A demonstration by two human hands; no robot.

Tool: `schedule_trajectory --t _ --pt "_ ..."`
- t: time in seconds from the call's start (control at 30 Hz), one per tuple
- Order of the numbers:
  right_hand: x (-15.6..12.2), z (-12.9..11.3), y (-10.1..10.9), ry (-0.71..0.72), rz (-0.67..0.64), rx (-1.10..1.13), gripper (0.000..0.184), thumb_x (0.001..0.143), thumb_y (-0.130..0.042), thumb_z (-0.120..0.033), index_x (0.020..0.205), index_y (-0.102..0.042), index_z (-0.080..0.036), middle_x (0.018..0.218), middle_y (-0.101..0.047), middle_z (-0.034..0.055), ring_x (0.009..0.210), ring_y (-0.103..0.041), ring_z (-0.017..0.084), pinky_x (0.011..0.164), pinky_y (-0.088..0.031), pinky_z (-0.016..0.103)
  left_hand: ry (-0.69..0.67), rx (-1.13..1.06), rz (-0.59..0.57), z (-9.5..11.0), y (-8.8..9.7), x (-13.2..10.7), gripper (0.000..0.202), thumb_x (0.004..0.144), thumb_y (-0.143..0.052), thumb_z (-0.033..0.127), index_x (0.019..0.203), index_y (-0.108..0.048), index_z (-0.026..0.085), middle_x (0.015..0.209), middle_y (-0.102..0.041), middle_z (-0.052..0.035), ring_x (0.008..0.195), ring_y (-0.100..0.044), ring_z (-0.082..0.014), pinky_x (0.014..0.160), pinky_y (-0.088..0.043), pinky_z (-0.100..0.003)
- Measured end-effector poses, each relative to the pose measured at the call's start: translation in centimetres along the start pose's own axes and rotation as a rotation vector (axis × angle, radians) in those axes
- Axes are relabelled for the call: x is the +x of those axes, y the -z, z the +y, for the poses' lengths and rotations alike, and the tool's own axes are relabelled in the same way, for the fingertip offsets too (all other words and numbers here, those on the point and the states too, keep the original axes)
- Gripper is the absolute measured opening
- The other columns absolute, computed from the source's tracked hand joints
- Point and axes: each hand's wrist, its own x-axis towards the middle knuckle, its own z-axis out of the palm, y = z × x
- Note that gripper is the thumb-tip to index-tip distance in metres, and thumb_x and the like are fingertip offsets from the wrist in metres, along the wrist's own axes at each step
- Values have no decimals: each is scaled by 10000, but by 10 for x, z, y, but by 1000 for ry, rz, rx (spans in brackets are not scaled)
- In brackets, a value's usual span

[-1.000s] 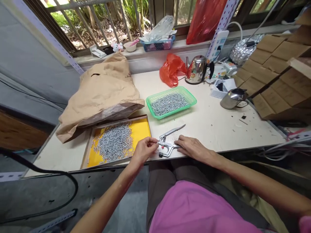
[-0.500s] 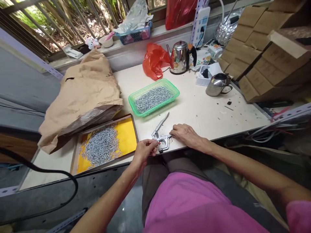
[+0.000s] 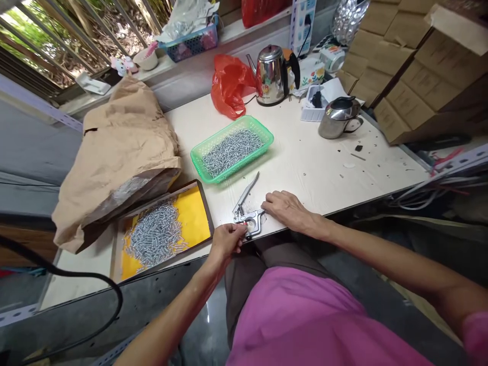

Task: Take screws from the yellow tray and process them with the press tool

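From here I see 2 bare hands at work by the near edge of the surface (image 3: 293,162). The pliers (image 3: 241,218) lie between them, handles spread. The left hand (image 3: 229,238) has its fingertips drawn together at the red-tipped jaw; I can't tell what, if anything, they pinch. The right hand (image 3: 286,207), palm down, has its fingers curled over the end of 1 handle.

Just left of the left hand is a yellow-lined tray (image 3: 196,217) heaped with small metal pieces (image 3: 154,236). A big brown paper bag (image 3: 122,137) crowds the tray's back edge. Beyond the pliers, a green basket (image 3: 232,174) of similar pieces takes up the middle ground. Behind it sit a red plastic bag (image 3: 231,89) and a kettle (image 3: 270,76); farther right, a steel pot (image 3: 335,122) and stacked cardboard boxes (image 3: 412,81) close off that side.
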Motion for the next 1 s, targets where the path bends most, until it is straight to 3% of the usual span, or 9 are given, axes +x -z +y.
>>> schedule_trajectory --t 0.47,0.6,0.67,0.83,0.9,1.0 --pt "-3 -3 4 2 -21 12 186 942 -435 -127 897 -613 -159 931 -582 79 807 -481 174 630 -295 299 96 68 -69 8 2 0 359 590 -788 427 590 -575 138 446 -490 52 337 -383 -35 329 -274 -158" --pt "-3 0 9 -11 -61 94 204 963 -442 -214 921 -634 -159 963 -581 85 840 -510 178 662 -353 285 97 75 -109 9 2 -1 361 602 -780 426 570 -559 142 455 -487 55 325 -356 -26 322 -242 -157" --pt "1 8 17 -13 -71 166 216 957 -479 -302 1035 -627 -164 1059 -568 95 879 -534 182 694 -396 279 87 74 -140 8 1 1 364 622 -766 430 558 -544 149 442 -473 59 315 -346 -26 319 -234 -160" --pt "13 17 27 42 78 249 483 938 -476 -423 1363 -426 -201 1322 -463 146 1132 -501 261 894 -442 369 73 121 -75 3 -2 -2 297 709 -697 361 561 -554 147 448 -499 39 310 -386 -42 325 -255 -165" --pt "6 7 18 36 144 276 472 956 -410 -407 1396 -394 -237 1264 -511 159 1095 -536 272 894 -444 392 90 123 -64 -4 -6 -11 227 726 -659 289 576 -584 137 467 -513 32 324 -416 -53 336 -278 -171" --pt "-15 -3 -13 76 274 327 538 922 -406 -460 1446 -319 -379 1173 -579 168 1031 -576 308 884 -422 444 34 28 -91 -21 -13 -11 134 697 -650 252 621 -636 143 501 -531 36 358 -451 -62 371 -329 -179"
